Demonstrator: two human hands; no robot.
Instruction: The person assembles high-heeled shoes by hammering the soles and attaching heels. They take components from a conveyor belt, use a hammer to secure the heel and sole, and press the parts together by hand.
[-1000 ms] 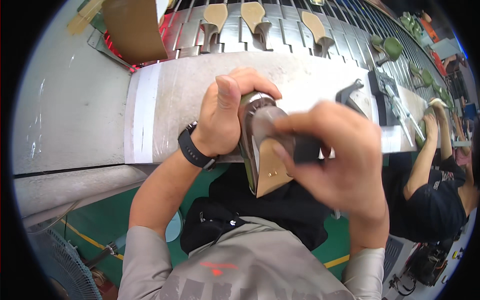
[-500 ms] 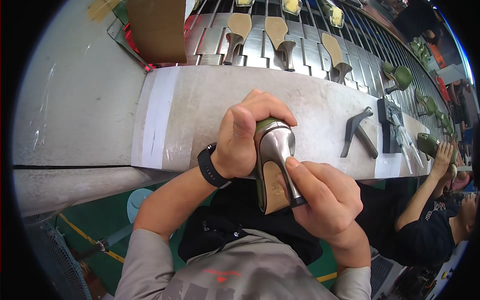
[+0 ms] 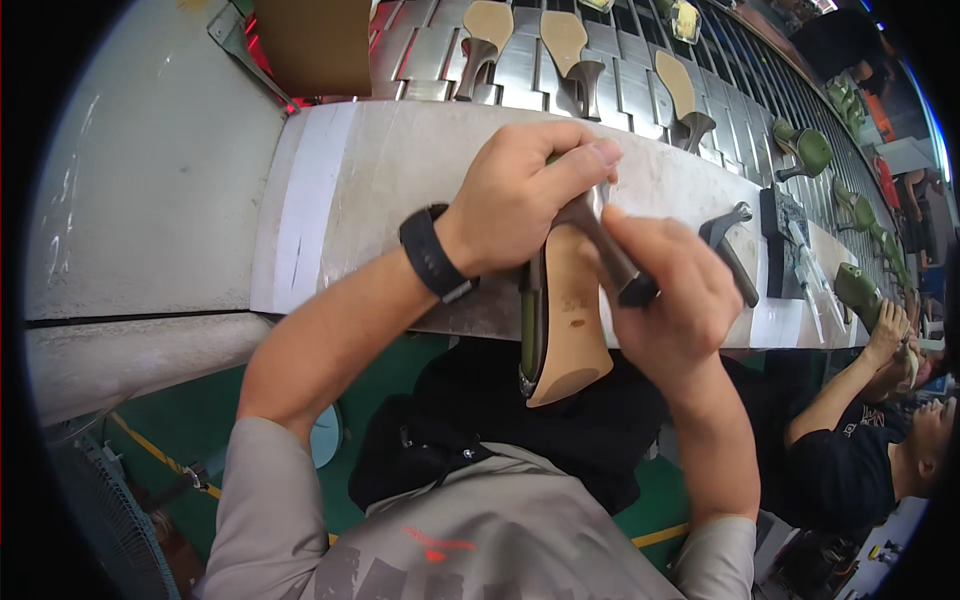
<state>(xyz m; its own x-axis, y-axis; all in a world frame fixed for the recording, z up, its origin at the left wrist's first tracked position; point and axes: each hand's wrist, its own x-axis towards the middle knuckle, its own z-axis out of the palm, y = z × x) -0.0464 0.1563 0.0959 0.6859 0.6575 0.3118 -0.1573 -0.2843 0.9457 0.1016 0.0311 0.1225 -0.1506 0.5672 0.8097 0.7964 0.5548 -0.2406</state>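
A high-heeled shoe (image 3: 574,335) with a tan sole, green upper and metallic heel is held sole-up over the bench edge, its toe towards me. My left hand (image 3: 525,190), with a black watch on the wrist, wraps round the heel end, its thumb lying over the base of the heel. My right hand (image 3: 675,285) is closed round the heel's narrow part, with the dark heel tip showing beside the fingers. The right fingers are slightly blurred, and the hands hide much of the green upper.
The pale bench (image 3: 400,165) runs across in front of me. A hammer (image 3: 735,250) and a dark block (image 3: 782,235) lie to the right. Beyond, a slatted metal conveyor (image 3: 520,65) carries several shoes. A co-worker's hand (image 3: 887,335) holds a green shoe at far right.
Both hands and the shoe have moved up, farther over the bench. My left hand has turned, its thumb now across the heel base. More of the tan sole shows.
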